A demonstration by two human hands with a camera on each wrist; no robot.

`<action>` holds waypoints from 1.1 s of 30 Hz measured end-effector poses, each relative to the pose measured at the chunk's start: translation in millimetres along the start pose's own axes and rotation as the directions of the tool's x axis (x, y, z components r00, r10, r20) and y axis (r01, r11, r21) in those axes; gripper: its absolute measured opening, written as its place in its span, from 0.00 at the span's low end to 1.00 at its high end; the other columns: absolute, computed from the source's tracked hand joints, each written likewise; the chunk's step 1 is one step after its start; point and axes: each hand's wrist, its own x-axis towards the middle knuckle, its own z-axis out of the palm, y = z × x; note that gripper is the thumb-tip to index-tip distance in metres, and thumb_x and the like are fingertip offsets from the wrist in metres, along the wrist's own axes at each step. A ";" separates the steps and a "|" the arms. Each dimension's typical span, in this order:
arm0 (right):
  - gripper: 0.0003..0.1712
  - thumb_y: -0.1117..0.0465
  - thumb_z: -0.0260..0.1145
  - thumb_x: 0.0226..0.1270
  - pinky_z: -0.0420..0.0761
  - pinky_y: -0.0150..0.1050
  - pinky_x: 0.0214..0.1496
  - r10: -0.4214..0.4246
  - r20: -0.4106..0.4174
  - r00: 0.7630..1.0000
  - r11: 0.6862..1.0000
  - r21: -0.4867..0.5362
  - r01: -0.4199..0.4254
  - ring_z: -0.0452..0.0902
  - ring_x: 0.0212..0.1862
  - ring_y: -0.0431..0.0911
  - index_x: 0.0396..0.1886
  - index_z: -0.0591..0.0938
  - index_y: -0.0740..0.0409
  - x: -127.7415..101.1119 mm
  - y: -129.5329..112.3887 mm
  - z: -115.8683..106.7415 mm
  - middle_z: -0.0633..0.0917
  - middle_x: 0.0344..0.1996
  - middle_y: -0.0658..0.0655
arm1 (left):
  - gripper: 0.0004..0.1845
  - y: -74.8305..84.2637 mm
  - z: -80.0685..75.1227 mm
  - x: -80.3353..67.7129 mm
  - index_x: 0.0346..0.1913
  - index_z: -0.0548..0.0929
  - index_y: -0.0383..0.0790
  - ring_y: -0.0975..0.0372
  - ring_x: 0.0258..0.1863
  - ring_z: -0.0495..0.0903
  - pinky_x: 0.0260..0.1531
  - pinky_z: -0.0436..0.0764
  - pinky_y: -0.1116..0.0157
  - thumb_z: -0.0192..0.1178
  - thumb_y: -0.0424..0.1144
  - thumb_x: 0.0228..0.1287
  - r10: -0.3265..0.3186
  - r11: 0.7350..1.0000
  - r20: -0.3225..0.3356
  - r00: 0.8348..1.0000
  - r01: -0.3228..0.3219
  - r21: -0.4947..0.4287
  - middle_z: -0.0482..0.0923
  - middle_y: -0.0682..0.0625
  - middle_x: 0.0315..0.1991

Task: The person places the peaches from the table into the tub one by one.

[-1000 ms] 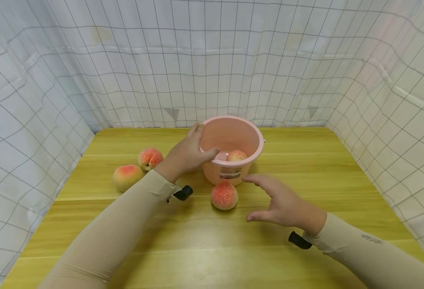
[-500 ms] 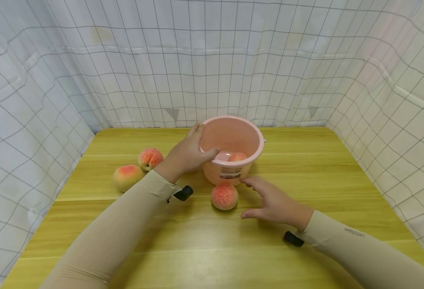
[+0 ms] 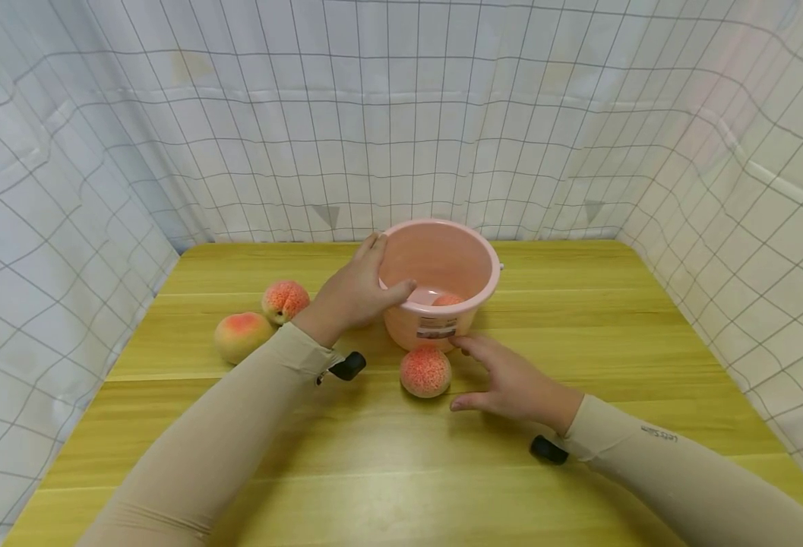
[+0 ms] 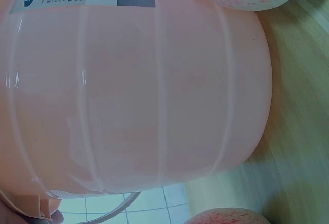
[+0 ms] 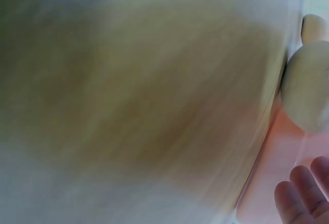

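A pink plastic bucket (image 3: 478, 262) stands on the wooden table, with one peach (image 3: 447, 299) inside it. My left hand (image 3: 374, 277) grips the bucket's left rim, thumb hooked over the edge and fingers outside. The left wrist view is filled by the bucket wall (image 4: 154, 95). Just in front of the bucket lies a red-speckled peach (image 3: 425, 371). My right hand (image 3: 472, 372) hovers beside that peach on its right, fingers spread and holding nothing. The right wrist view is blurred, showing fingertips (image 5: 298, 198) and a pale peach (image 5: 308, 93).
Two more peaches (image 3: 285, 298) (image 3: 240, 335) lie on the table (image 3: 579, 319) left of the bucket. White checked cloth (image 3: 401, 114) walls the table at the back and both sides.
My right hand has slid left and lower toward the peach in front of the bucket. The left hand and the bucket have stayed put.
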 end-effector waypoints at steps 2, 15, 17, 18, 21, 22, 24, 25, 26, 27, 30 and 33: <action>0.57 0.43 0.81 0.59 0.74 0.58 0.75 -0.001 0.013 1.000 1.000 -0.006 0.001 0.73 0.74 0.58 0.82 0.64 0.59 0.8 -0.8 -0.2 0.71 0.78 0.61 | 0.58 0.4 -0.1 -0.4 0.87 0.43 0.42 0.41 0.83 0.56 0.75 0.67 0.36 0.55 0.71 0.66 0.000 1.000 0.000 1.000 0.000 0.004 0.37 0.43 0.88; 0.56 0.46 0.83 0.59 0.68 0.57 0.80 -0.016 0.054 0.998 0.999 -0.048 0.019 0.66 0.79 0.56 0.82 0.65 0.56 10.3 -2.9 3.6 0.69 0.79 0.59 | 0.58 -0.7 0.3 0.0 0.87 0.43 0.44 0.42 0.83 0.55 0.77 0.65 0.38 0.55 0.72 0.66 -0.012 1.000 -0.002 1.000 0.012 0.004 0.36 0.45 0.88; 0.56 0.47 0.83 0.59 0.68 0.57 0.80 -0.013 0.059 0.998 0.999 -0.050 0.016 0.66 0.79 0.55 0.82 0.65 0.56 11.6 -4.3 4.1 0.70 0.79 0.58 | 0.58 -1.0 0.8 0.3 0.87 0.43 0.44 0.43 0.83 0.55 0.77 0.65 0.38 0.55 0.72 0.66 -0.014 1.000 -0.004 1.000 0.014 0.006 0.36 0.45 0.88; 0.56 0.47 0.83 0.59 0.68 0.57 0.80 -0.012 0.062 0.998 0.999 -0.048 0.015 0.66 0.79 0.55 0.82 0.65 0.56 12.3 -5.0 4.3 0.70 0.79 0.58 | 0.58 -1.2 0.8 0.4 0.87 0.43 0.44 0.42 0.83 0.55 0.76 0.65 0.38 0.55 0.72 0.66 -0.013 1.000 -0.004 1.000 0.013 0.004 0.36 0.45 0.88; 0.56 0.47 0.83 0.59 0.68 0.57 0.80 -0.011 0.072 0.997 0.998 -0.057 0.015 0.66 0.79 0.55 0.82 0.65 0.54 14.1 -5.6 5.3 0.69 0.79 0.58 | 0.58 -1.7 1.5 0.9 0.87 0.44 0.44 0.42 0.83 0.56 0.76 0.65 0.38 0.55 0.72 0.66 -0.011 1.000 -0.006 1.000 0.011 0.005 0.37 0.45 0.88; 0.56 0.47 0.83 0.59 0.68 0.57 0.80 -0.012 0.075 0.997 0.998 -0.063 0.016 0.66 0.79 0.55 0.82 0.65 0.54 14.6 -5.5 5.6 0.69 0.79 0.57 | 0.58 -1.9 1.7 0.9 0.87 0.44 0.44 0.42 0.83 0.56 0.76 0.66 0.38 0.55 0.72 0.66 -0.010 1.000 -0.007 1.000 0.010 0.006 0.37 0.45 0.88; 0.56 0.47 0.82 0.59 0.68 0.56 0.80 -0.012 0.083 0.996 0.997 -0.073 0.018 0.66 0.79 0.54 0.82 0.64 0.54 15.8 -5.8 6.0 0.69 0.79 0.57 | 0.58 -1.9 1.6 0.9 0.87 0.44 0.44 0.42 0.83 0.56 0.76 0.66 0.38 0.55 0.72 0.66 -0.010 1.000 -0.008 1.000 0.010 0.004 0.37 0.46 0.88; 0.56 0.46 0.82 0.59 0.68 0.57 0.80 -0.011 0.085 0.996 0.997 -0.081 0.018 0.66 0.79 0.55 0.82 0.65 0.54 16.4 -6.8 5.8 0.69 0.79 0.57 | 0.58 -1.8 1.6 0.8 0.87 0.44 0.44 0.43 0.83 0.56 0.76 0.66 0.39 0.55 0.72 0.66 -0.011 1.000 -0.008 1.000 0.011 0.005 0.37 0.46 0.88; 0.56 0.46 0.82 0.59 0.69 0.57 0.79 -0.013 0.087 0.996 0.996 -0.086 0.020 0.67 0.78 0.55 0.82 0.65 0.55 17.2 -7.5 5.9 0.70 0.79 0.58 | 0.58 -1.9 1.5 0.8 0.87 0.43 0.44 0.43 0.83 0.56 0.76 0.66 0.39 0.55 0.72 0.66 -0.011 1.000 -0.008 1.000 0.011 0.005 0.37 0.45 0.88; 0.56 0.46 0.82 0.60 0.69 0.57 0.79 -0.012 0.089 0.996 0.996 -0.093 0.020 0.67 0.78 0.55 0.82 0.65 0.56 17.9 -8.2 5.9 0.70 0.78 0.58 | 0.58 -1.9 1.4 0.8 0.87 0.43 0.44 0.43 0.83 0.56 0.76 0.66 0.39 0.55 0.72 0.66 -0.012 1.000 -0.008 1.000 0.012 0.004 0.37 0.45 0.88; 0.55 0.47 0.82 0.59 0.69 0.56 0.79 -0.003 0.086 0.996 0.994 -0.108 0.013 0.68 0.77 0.55 0.81 0.66 0.57 19.8 -10.2 6.3 0.72 0.77 0.59 | 0.58 -1.4 1.0 0.7 0.87 0.43 0.44 0.42 0.83 0.56 0.76 0.65 0.39 0.55 0.72 0.66 -0.011 1.000 -0.006 1.000 0.011 0.003 0.37 0.45 0.88; 0.54 0.47 0.83 0.59 0.70 0.56 0.78 0.000 0.074 0.997 0.993 -0.119 0.009 0.70 0.76 0.55 0.80 0.68 0.57 21.1 -9.9 7.7 0.74 0.76 0.58 | 0.58 -1.0 0.7 0.5 0.87 0.43 0.44 0.42 0.83 0.56 0.76 0.65 0.39 0.55 0.71 0.66 -0.009 1.000 -0.005 1.000 0.009 0.004 0.37 0.45 0.88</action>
